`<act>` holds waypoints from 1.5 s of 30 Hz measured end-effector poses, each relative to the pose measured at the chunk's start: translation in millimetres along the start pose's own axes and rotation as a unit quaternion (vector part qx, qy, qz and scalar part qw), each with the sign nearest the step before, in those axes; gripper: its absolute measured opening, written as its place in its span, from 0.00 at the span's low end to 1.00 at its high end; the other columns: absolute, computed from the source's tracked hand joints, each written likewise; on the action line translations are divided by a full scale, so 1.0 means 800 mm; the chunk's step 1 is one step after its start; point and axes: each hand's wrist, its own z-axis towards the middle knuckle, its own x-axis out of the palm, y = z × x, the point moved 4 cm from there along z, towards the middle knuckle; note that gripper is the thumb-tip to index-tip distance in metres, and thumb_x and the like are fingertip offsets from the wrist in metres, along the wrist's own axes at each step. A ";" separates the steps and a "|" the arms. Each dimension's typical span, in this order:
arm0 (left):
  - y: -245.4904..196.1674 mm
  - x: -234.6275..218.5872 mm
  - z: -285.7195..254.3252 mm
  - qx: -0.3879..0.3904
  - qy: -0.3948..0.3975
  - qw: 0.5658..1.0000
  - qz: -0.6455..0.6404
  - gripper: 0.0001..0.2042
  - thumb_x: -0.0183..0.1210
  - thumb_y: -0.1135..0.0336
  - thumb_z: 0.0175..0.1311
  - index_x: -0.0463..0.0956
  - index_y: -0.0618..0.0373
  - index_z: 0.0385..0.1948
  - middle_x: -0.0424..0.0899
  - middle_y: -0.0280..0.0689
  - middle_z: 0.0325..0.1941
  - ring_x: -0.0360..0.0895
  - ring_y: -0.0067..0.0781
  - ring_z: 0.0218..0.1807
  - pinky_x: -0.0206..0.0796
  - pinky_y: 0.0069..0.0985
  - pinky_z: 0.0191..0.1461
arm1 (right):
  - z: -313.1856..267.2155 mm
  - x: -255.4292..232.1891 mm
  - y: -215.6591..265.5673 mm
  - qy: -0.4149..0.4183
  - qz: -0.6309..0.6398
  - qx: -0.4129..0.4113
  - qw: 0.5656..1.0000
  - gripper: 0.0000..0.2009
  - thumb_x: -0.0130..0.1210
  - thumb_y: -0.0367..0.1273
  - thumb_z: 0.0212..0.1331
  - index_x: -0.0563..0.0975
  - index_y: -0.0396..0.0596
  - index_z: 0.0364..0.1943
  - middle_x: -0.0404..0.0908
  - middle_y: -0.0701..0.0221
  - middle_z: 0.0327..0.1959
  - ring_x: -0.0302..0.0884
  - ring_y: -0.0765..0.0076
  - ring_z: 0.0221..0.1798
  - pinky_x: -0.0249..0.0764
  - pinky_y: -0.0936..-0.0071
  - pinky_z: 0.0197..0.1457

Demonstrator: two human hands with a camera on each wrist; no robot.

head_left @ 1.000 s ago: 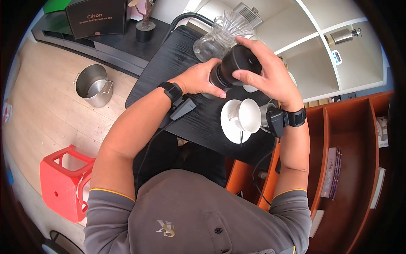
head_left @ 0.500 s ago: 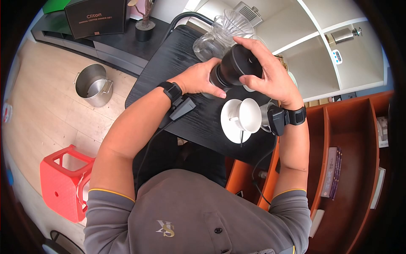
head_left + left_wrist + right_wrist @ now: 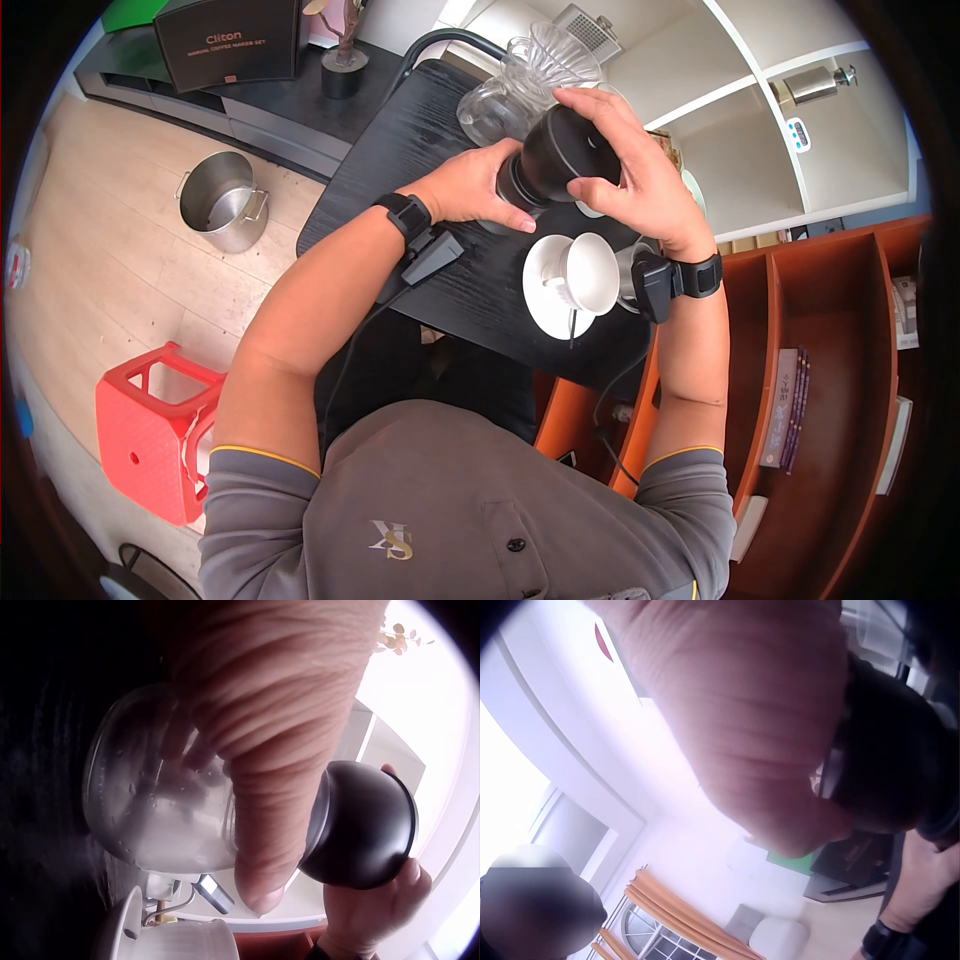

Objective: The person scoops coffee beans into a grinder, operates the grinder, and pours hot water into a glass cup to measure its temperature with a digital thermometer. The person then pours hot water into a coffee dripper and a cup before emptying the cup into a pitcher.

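Observation:
A hand coffee grinder with a rounded black top (image 3: pixel 560 150) and a clear glass jar (image 3: pixel 161 802) stands over the black table (image 3: pixel 450 290). My left hand (image 3: pixel 462 188) grips it around the narrow middle, thumb on the near side. At the upper part, my right hand (image 3: pixel 650 190) holds the black top between thumb and fingers. Just nearer to me, a white cup (image 3: pixel 592 275) sits on a white saucer (image 3: pixel 540 312). Behind the grinder are a clear glass carafe (image 3: pixel 486 112) and a ribbed glass dripper (image 3: pixel 555 55).
A metal cup (image 3: pixel 627 272) is beside the white cup, partly behind my right wrist. White shelves (image 3: pixel 720 140) border the table's far right; a reddish-brown bookcase (image 3: pixel 815 300) stands to the right. On the floor at left are a steel pot (image 3: pixel 222 205) and a red stool (image 3: pixel 150 440).
My right thumb has shifted slightly right along the black top, which has turned a little in that hand. My left hand stays in place around the grinder.

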 end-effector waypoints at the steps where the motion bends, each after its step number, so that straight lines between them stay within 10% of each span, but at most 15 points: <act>1: -0.001 0.000 0.000 -0.006 0.001 1.000 0.008 0.52 0.80 0.40 0.33 0.67 0.63 0.61 0.81 0.50 0.56 0.78 0.46 0.60 0.68 0.35 0.65 | -0.001 -0.001 -0.002 0.007 0.012 0.009 1.000 0.39 0.69 0.48 0.48 0.71 0.46 0.65 0.73 0.55 0.58 0.73 0.46 0.60 0.72 0.60 0.62; 11: -0.013 -0.006 -0.003 -0.029 0.008 0.998 0.048 0.51 0.80 0.41 0.34 0.66 0.63 0.61 0.81 0.50 0.56 0.78 0.46 0.60 0.68 0.34 0.65 | 0.003 0.000 0.011 0.012 -0.181 0.208 0.961 0.40 0.70 0.53 0.47 0.73 0.46 0.63 0.78 0.57 0.47 0.78 0.49 0.50 0.75 0.60 0.53; 17: -0.004 -0.002 -0.001 -0.011 0.004 1.000 0.005 0.51 0.80 0.42 0.35 0.66 0.61 0.62 0.82 0.49 0.55 0.79 0.45 0.59 0.69 0.33 0.64 | -0.003 0.002 0.001 -0.011 0.009 0.009 1.000 0.37 0.68 0.43 0.49 0.71 0.45 0.65 0.76 0.56 0.54 0.75 0.50 0.58 0.72 0.62 0.60; 29: -0.007 -0.002 -0.001 -0.022 0.009 0.999 0.023 0.50 0.80 0.42 0.35 0.66 0.62 0.62 0.81 0.50 0.56 0.78 0.46 0.60 0.68 0.34 0.65 | -0.004 -0.001 0.008 -0.024 -0.142 0.156 0.977 0.38 0.68 0.54 0.49 0.75 0.43 0.60 0.80 0.58 0.44 0.78 0.49 0.49 0.74 0.61 0.51; 35: -0.006 -0.002 -0.001 -0.017 0.008 1.000 0.016 0.51 0.80 0.42 0.35 0.66 0.62 0.62 0.81 0.50 0.55 0.78 0.45 0.60 0.68 0.33 0.65 | -0.007 0.003 -0.004 -0.053 -0.045 0.050 0.996 0.39 0.70 0.50 0.49 0.72 0.43 0.64 0.77 0.55 0.54 0.75 0.49 0.58 0.71 0.62 0.61; 45: -0.006 -0.002 -0.001 -0.020 0.008 1.000 0.005 0.51 0.80 0.43 0.34 0.66 0.62 0.61 0.81 0.49 0.55 0.78 0.44 0.59 0.69 0.33 0.64 | -0.010 0.003 0.002 -0.023 -0.017 0.098 0.995 0.39 0.69 0.51 0.50 0.72 0.42 0.64 0.78 0.56 0.52 0.78 0.49 0.55 0.73 0.61 0.59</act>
